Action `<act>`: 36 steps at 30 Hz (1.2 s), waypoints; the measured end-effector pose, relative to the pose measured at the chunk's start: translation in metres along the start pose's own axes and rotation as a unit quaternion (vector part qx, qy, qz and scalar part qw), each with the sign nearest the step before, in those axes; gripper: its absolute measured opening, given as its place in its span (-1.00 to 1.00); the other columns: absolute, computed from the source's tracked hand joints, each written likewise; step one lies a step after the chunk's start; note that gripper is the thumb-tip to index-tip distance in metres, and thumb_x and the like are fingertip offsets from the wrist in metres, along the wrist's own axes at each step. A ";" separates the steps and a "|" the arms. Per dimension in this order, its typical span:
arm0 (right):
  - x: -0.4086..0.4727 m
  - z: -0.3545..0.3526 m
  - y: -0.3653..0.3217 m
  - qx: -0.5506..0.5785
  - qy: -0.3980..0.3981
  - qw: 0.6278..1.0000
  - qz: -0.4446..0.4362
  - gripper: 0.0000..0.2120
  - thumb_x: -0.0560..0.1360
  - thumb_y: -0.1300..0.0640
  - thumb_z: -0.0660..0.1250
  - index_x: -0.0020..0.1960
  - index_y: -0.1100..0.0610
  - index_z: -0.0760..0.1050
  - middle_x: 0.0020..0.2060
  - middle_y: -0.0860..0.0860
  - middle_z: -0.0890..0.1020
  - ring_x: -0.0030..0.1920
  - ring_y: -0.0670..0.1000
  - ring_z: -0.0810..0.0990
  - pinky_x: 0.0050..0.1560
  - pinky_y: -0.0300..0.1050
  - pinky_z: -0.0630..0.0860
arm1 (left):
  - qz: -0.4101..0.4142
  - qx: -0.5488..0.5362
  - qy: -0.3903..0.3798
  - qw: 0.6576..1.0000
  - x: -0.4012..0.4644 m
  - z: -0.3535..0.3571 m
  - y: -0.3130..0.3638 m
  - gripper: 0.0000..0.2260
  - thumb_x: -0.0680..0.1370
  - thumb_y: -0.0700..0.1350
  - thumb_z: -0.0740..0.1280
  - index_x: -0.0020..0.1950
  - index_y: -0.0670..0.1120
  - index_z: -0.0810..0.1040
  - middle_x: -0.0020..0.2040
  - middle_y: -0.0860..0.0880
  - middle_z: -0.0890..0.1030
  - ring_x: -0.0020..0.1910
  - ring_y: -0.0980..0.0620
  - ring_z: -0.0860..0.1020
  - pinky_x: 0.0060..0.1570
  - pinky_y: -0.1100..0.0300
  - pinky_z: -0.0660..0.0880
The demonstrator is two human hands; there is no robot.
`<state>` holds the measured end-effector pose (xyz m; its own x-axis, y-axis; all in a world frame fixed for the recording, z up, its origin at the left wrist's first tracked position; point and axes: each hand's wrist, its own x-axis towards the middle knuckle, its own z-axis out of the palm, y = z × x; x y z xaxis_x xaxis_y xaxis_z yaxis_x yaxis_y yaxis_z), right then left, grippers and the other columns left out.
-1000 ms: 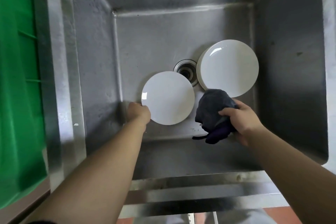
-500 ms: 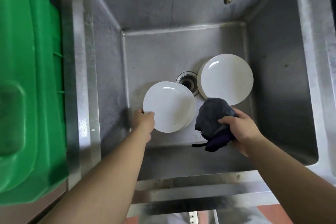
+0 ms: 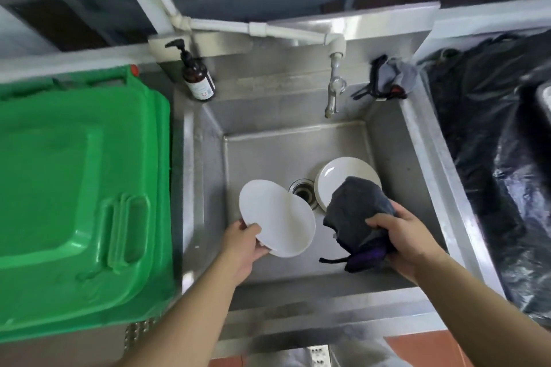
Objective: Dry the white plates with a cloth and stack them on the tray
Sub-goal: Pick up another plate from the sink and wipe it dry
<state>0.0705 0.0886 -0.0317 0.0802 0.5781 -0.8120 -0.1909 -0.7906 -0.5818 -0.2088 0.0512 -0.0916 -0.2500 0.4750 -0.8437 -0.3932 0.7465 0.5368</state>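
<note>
- Left hand point(image 3: 244, 243) pinches white plate point(image 3: 278, 219) at its near-left rim, thumb on top; plate tilted over sink point(image 3: 411, 158)
- Right hand point(image 3: 405, 240) grips bunched dark cloth point(image 3: 356, 211), fingers curled round it, beside plate

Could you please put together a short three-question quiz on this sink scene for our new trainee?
1. True or false: the left hand grips a white plate.
2. What does the right hand hold? A sponge, B dark cloth, C brush.
3. Where are the other plates?

Key: 1 true. 2 B. 3 On the floor of the sink, right of the drain, partly behind the cloth.
</note>
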 end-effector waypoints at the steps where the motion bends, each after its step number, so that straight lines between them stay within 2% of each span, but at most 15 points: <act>1: -0.011 0.001 -0.009 -0.004 -0.007 1.000 -0.015 -0.65 0.53 0.41 0.33 0.23 0.11 0.61 0.15 0.27 0.67 0.11 0.35 0.68 -0.03 0.17 0.67 | 0.013 -0.003 -0.010 1.000 -0.014 0.000 0.008 -0.73 0.65 -0.37 0.21 0.30 -0.15 0.47 0.16 -0.08 0.61 0.16 -0.21 0.60 0.08 -0.18 0.62; 5: -0.055 0.008 -0.050 -0.054 -0.048 0.993 -0.088 -0.61 0.53 0.43 0.32 0.22 0.05 0.63 0.03 0.19 0.75 0.06 0.31 0.71 0.10 0.27 0.67 | 0.068 -0.006 -0.045 0.997 -0.070 0.004 0.034 -0.71 0.64 -0.36 0.23 0.25 -0.03 0.48 0.23 -0.08 0.58 0.22 -0.18 0.58 0.02 -0.08 0.66; 8: -0.081 0.016 -0.083 -0.146 -0.066 0.966 -0.202 -0.54 0.46 0.37 0.38 0.18 -0.10 0.67 0.00 0.11 0.76 0.06 0.28 0.72 0.17 0.38 0.62 | 0.105 -0.011 -0.073 0.992 -0.115 0.014 0.053 -0.68 0.64 -0.36 0.24 0.28 -0.01 0.47 0.27 -0.10 0.58 0.22 -0.19 0.60 0.00 -0.05 0.68; 10: -0.097 0.020 -0.107 -0.238 -0.078 0.921 -0.297 -0.52 0.47 0.37 0.35 0.09 -0.21 0.66 -0.08 -0.02 0.76 -0.01 0.10 0.74 0.11 0.20 0.68 | 0.130 -0.005 -0.090 0.987 -0.144 0.023 0.062 -0.67 0.63 -0.35 0.25 0.32 -0.03 0.48 0.27 -0.12 0.60 0.21 -0.20 0.62 -0.01 -0.04 0.69; 12: -0.117 0.024 -0.131 -0.351 -0.090 0.845 -0.394 -0.48 0.51 0.37 0.31 0.04 -0.29 0.59 -0.21 -0.11 0.72 -0.22 -0.10 0.69 -0.15 -0.16 0.66 | 0.157 0.000 -0.103 0.982 -0.172 0.035 0.068 -0.66 0.63 -0.36 0.26 0.33 -0.04 0.51 0.24 -0.10 0.64 0.18 -0.19 0.65 -0.02 -0.02 0.69; 14: -0.140 0.033 -0.148 -0.446 -0.109 0.755 -0.469 -0.51 0.52 0.33 0.29 0.19 -0.24 0.58 -0.17 -0.12 0.72 -0.31 -0.07 0.64 -0.34 -0.26 0.53 | 0.186 -0.006 -0.112 0.976 -0.195 0.049 0.071 -0.66 0.62 -0.37 0.26 0.30 -0.03 0.53 0.19 -0.09 0.68 0.13 -0.15 0.68 -0.02 -0.02 0.68; 15: -0.148 0.039 -0.152 -0.498 -0.112 0.692 -0.511 -0.52 0.52 0.28 0.28 0.30 -0.18 0.58 -0.01 -0.10 0.73 -0.20 -0.02 0.66 -0.26 -0.25 0.52 | 0.200 -0.016 -0.115 0.973 -0.205 0.057 0.073 -0.67 0.62 -0.38 0.25 0.29 -0.05 0.54 0.16 -0.09 0.70 0.10 -0.13 0.70 -0.02 -0.03 0.68; 17: -0.153 0.044 -0.152 -0.609 -0.128 0.563 -0.544 -0.52 0.53 0.04 0.19 0.43 -0.16 0.52 0.32 -0.14 0.63 0.20 0.07 0.61 0.10 -0.04 0.55 | 0.227 -0.043 -0.114 0.966 -0.224 0.069 0.078 -0.68 0.62 -0.41 0.22 0.28 -0.11 0.54 0.08 -0.10 0.74 0.03 -0.11 0.71 -0.03 -0.06 0.67; 18: -0.153 0.044 -0.151 -0.641 -0.133 0.527 -0.542 -0.47 0.52 -0.12 0.10 0.45 -0.20 0.48 0.42 -0.18 0.55 0.33 0.08 0.54 0.24 0.06 0.51 | 0.239 -0.060 -0.114 0.962 -0.232 0.074 0.081 -0.67 0.62 -0.43 0.21 0.28 -0.12 0.55 0.07 -0.13 0.74 0.04 -0.12 0.71 -0.02 -0.09 0.67; 21: -0.155 0.034 -0.157 -0.636 -0.181 0.533 -0.529 -0.35 0.47 -0.33 0.10 0.54 -0.23 0.38 0.56 -0.22 0.37 0.52 0.00 0.34 0.50 0.05 0.31 | 0.263 -0.094 -0.122 0.952 -0.252 0.081 0.088 -0.62 0.62 -0.45 0.18 0.33 -0.13 0.53 0.16 -0.21 0.71 0.13 -0.21 0.69 0.08 -0.19 0.65; 24: -0.157 0.031 -0.159 -0.605 -0.181 0.556 -0.541 -0.36 0.53 -0.38 0.00 0.56 -0.25 0.36 0.59 -0.23 0.31 0.56 -0.07 0.24 0.58 -0.09 0.10 | 0.280 -0.095 -0.122 0.947 -0.262 0.084 0.093 -0.60 0.62 -0.45 0.17 0.38 -0.14 0.51 0.19 -0.21 0.70 0.13 -0.18 0.69 0.17 -0.28 0.61; 27: -0.155 0.040 -0.153 -0.574 -0.112 0.587 -0.560 -0.46 0.58 -0.31 0.03 0.47 -0.21 0.46 0.51 -0.16 0.44 0.48 0.06 0.38 0.50 0.07 0.33 | 0.288 -0.097 -0.128 0.944 -0.269 0.088 0.098 -0.61 0.60 -0.47 0.17 0.33 -0.15 0.53 0.17 -0.23 0.70 0.08 -0.17 0.69 0.09 -0.26 0.64; 30: -0.152 0.044 -0.162 -0.552 -0.068 0.637 -0.534 -0.54 0.60 -0.21 0.22 0.47 -0.16 0.47 0.48 -0.14 0.46 0.45 0.09 0.42 0.45 0.02 0.38 | 0.299 -0.080 -0.127 0.942 -0.271 0.091 0.106 -0.63 0.60 -0.48 0.17 0.27 -0.15 0.56 0.12 -0.21 0.72 0.01 -0.12 0.71 -0.09 -0.10 0.67; 33: -0.153 0.047 -0.172 -0.518 -0.069 0.684 -0.509 -0.61 0.61 -0.20 0.28 0.41 -0.15 0.53 0.41 -0.16 0.53 0.39 0.04 0.47 0.39 -0.02 0.42 | 0.310 -0.068 -0.127 0.940 -0.269 0.089 0.116 -0.67 0.56 -0.40 0.29 0.20 -0.07 0.63 0.10 -0.19 0.72 0.03 -0.13 0.69 -0.03 -0.11 0.65; 36: -0.158 0.058 -0.167 -0.512 -0.017 0.684 -0.519 -0.57 0.61 -0.26 0.23 0.42 -0.16 0.49 0.38 -0.10 0.52 0.35 0.09 0.46 0.35 0.06 0.45 | 0.325 -0.059 -0.141 0.933 -0.271 0.082 0.126 -0.69 0.45 -0.30 0.33 0.03 0.05 0.70 0.07 -0.17 0.72 -0.03 -0.08 0.68 0.01 -0.16 0.59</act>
<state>0.0335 0.1410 0.1959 -0.3731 0.9261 0.0560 0.7388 0.3331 -0.5859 -0.1182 0.0543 0.2045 -0.2343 0.9257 -0.2969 -0.3378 0.2089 0.9178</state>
